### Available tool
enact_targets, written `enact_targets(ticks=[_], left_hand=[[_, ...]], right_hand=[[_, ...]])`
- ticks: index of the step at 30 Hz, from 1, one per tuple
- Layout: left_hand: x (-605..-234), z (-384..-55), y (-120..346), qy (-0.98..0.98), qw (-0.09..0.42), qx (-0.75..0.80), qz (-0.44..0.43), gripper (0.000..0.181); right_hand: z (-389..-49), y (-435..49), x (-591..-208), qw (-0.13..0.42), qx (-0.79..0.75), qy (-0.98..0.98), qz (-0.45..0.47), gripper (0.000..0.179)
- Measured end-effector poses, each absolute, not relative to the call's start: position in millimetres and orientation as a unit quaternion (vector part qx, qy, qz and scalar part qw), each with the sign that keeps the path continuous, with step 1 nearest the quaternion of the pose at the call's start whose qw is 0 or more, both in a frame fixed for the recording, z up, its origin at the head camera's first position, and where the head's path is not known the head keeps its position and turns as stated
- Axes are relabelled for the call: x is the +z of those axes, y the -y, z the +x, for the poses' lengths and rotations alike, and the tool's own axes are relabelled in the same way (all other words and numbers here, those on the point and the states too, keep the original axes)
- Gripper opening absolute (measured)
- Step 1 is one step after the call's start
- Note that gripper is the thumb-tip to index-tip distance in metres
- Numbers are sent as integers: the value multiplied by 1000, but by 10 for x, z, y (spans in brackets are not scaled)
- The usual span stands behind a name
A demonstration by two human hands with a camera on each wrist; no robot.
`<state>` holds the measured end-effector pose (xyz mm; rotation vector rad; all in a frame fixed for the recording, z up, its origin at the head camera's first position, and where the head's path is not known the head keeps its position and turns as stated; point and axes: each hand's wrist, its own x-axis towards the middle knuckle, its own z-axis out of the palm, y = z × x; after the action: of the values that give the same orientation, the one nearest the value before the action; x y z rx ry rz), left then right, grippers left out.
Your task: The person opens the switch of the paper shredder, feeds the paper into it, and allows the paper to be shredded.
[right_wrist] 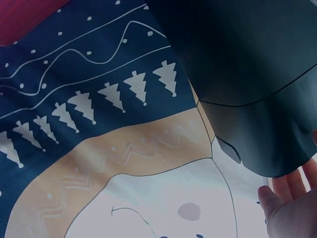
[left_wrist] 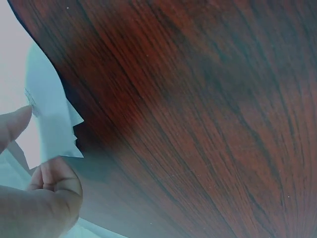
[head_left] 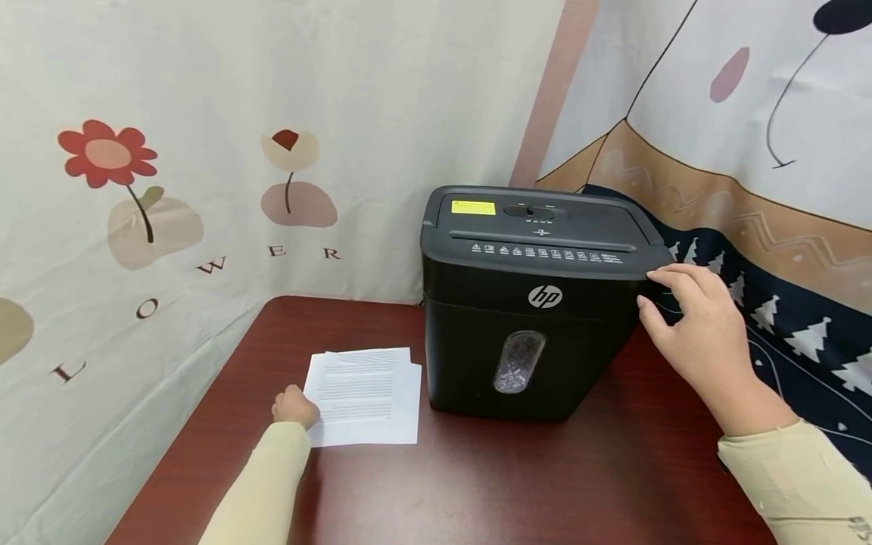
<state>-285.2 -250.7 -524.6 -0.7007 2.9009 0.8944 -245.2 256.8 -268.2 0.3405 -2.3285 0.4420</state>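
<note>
A black paper shredder (head_left: 534, 318) with an hp logo stands on the table, its clear window showing shredded scraps. To its left lie printed paper sheets (head_left: 361, 393), slightly misaligned. My left hand (head_left: 296, 406) holds their left edge. The left wrist view shows the thumb and curled fingers of that hand (left_wrist: 52, 198) at a bent-up paper edge (left_wrist: 49, 104). At the shredder's upper right corner, my right hand (head_left: 702, 333) rests its fingertips on the lid edge. In the right wrist view, its fingers (right_wrist: 296, 186) touch the shredder's end (right_wrist: 262, 134), thumb spread apart.
The dark red wooden table (head_left: 490, 484) carries the shredder and the paper. A pale curtain (head_left: 381, 113) with flower prints hangs behind it. On the right, a patterned cloth (head_left: 783, 303) with white trees comes close to the shredder and my right arm.
</note>
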Motion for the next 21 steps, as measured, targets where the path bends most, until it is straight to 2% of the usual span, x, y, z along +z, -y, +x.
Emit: enact_targets(ticks=[5, 21], left_hand=[[-5252, -2874, 2526, -930, 1, 296, -217, 29], [-5045, -2833, 2569, -937, -5, 306, -169, 26]], right_hand=[[-2454, -2566, -2680, 369, 171, 904, 133, 33], [-2462, -2566, -2699, 377, 173, 899, 141, 33]])
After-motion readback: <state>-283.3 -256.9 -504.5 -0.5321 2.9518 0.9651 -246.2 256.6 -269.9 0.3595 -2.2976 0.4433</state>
